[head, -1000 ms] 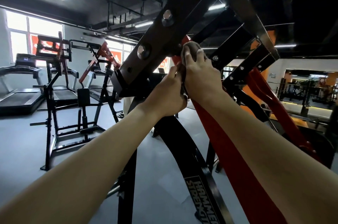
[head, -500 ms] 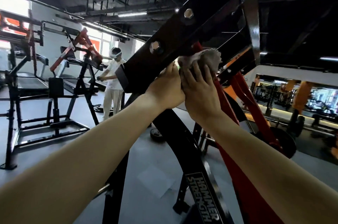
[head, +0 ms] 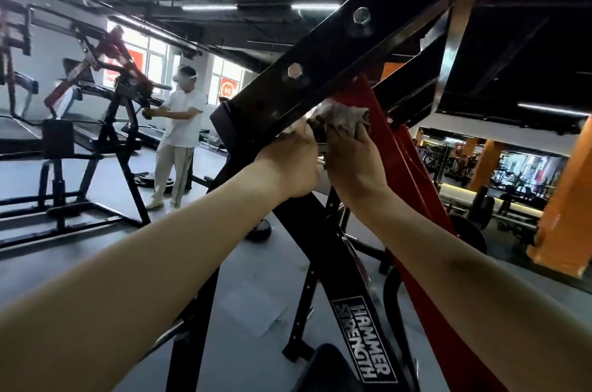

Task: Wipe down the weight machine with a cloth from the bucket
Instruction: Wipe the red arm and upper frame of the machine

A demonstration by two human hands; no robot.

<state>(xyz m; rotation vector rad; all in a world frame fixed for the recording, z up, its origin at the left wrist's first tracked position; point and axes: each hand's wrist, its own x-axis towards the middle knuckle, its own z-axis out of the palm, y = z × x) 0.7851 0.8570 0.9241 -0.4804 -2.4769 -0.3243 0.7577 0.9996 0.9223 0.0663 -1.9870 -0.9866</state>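
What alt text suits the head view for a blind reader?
A right hand holds a grey cloth where a weight machine's black beam meets its red arm; the left hand touches the beam beside it. Another person stands behind.

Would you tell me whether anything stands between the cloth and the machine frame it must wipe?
Nothing visible does: the right hand holds the cloth directly against the red arm, under the black beam.

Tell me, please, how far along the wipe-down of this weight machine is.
Done: the cloth is out and in use. In hand: the right hand holds it against the black beam by the red arm; the left hand is beside it. Left: whether the labelled lower frame was wiped doesn't show.
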